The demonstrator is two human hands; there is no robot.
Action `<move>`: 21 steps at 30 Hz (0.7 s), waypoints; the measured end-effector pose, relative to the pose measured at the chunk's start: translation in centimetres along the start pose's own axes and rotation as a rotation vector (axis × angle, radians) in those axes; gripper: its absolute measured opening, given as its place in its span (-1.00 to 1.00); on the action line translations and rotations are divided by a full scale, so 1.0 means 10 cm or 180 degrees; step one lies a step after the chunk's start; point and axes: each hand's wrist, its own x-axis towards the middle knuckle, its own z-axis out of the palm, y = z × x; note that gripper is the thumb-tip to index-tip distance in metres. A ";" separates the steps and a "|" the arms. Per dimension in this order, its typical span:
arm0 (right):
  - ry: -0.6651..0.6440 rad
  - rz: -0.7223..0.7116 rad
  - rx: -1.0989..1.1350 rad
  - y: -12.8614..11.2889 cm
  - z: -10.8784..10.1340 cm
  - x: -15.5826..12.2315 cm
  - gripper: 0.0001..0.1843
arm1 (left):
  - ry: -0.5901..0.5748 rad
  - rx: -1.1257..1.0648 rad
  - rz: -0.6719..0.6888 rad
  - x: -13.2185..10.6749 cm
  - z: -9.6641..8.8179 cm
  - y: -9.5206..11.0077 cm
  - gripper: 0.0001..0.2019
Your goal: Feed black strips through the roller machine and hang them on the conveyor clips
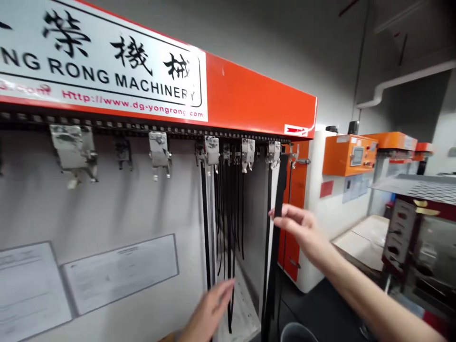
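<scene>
1. Nearest the camera, the bare right forearm (377, 304) reaches in from the lower right corner, rising toward the hanging rack.
2. The right hand (301, 232) is released, not clenched, its fingers (285, 219) extended and pointing left. It grasps nothing that I can see.
3. A wide black strap (276, 247) hangs just at those fingertips, its long axis nearly vertical and running down past the hand. Whether the fingers touch it, I cannot tell. The strap lies to the left of the palm, and the right hand is the nearer of the two.
4. The left hand (210, 311) sits low in the frame, fingers spread and empty, just beside a bunch of thin black straps (230, 228) that hang from steel clamps (213, 149).
5. These hang beneath an orange header (260, 97) with a white "Yong Rong Machinery" sign (99, 61).
6. Two printed sheets (119, 273) are fixed to the grey panel at left; an orange control box (351, 154) stands beyond, to the right.
</scene>
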 end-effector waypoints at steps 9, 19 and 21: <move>-0.0638 0.0251 0.0191 0.87 0.19 0.22 -0.72 | 0.1273 0.0155 0.1015 1.50 -1.04 2.03 -0.35; -0.0994 0.0223 0.0595 0.98 0.30 0.62 -0.71 | 0.0786 -0.0892 0.0410 2.25 -1.14 2.31 -0.63; -0.0984 0.0203 0.0658 0.94 0.30 0.71 -0.71 | 0.0782 -0.0890 0.0390 2.25 -1.15 2.31 -0.62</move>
